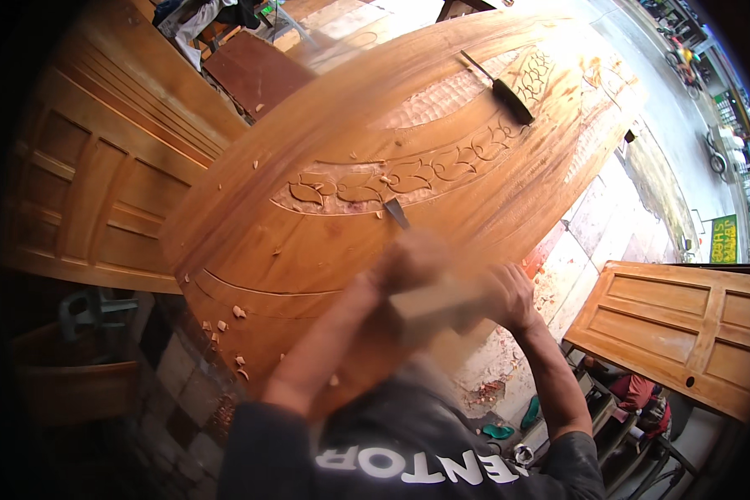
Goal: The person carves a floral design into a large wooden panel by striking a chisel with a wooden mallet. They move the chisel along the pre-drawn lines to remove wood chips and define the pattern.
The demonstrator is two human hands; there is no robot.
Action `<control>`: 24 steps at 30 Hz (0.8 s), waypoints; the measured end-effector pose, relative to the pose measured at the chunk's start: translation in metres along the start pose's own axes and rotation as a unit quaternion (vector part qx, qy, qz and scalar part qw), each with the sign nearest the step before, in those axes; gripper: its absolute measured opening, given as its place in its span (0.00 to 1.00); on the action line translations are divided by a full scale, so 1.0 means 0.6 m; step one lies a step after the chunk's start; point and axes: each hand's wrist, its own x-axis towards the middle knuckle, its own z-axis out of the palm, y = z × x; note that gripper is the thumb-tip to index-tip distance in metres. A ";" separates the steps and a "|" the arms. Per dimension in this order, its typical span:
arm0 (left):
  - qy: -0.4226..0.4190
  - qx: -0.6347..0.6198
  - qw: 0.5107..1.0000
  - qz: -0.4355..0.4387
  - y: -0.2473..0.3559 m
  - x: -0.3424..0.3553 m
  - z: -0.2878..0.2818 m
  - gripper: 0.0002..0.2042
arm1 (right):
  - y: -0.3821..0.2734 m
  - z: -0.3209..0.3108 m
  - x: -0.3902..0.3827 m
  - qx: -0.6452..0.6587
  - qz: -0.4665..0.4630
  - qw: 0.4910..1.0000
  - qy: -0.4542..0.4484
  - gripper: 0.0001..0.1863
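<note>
L hand w/ chisel at carved wd panel, R hand w/ mallet.

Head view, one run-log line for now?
left grip: chisel, tip by leaf carving | right grip: wooden mallet, blurred | black-handled tool: lying on wooden panel | wood chips: scattered

From the left hand, the flat brown wooden panel offers passage at nine o'clock; a slim black-handled tool blocks one, a blurred tan wooden block five.
</note>
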 end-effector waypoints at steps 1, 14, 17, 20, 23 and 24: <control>0.028 0.000 1.000 -0.003 -0.006 -0.007 0.001 0.08 | -0.011 -0.007 0.009 -0.009 -0.003 1.000 0.018 0.23; 0.075 -0.014 0.997 -0.007 -0.009 -0.018 0.010 0.07 | -0.033 -0.031 -0.002 0.021 -0.073 0.991 0.108 0.26; 0.062 -0.016 0.998 0.000 -0.012 0.005 0.003 0.07 | 0.001 0.007 -0.017 -0.014 -0.059 0.996 0.060 0.23; 0.061 -0.019 0.998 -0.002 -0.013 -0.008 0.004 0.07 | 0.018 0.003 0.028 -0.021 -0.084 0.996 0.014 0.20; 0.045 0.006 0.999 -0.011 -0.026 -0.032 0.004 0.07 | -0.030 -0.033 0.023 -0.021 -0.107 0.993 0.053 0.17; 0.040 0.013 0.999 -0.006 -0.032 -0.024 0.010 0.07 | -0.022 -0.032 0.011 0.017 -0.133 0.985 0.105 0.15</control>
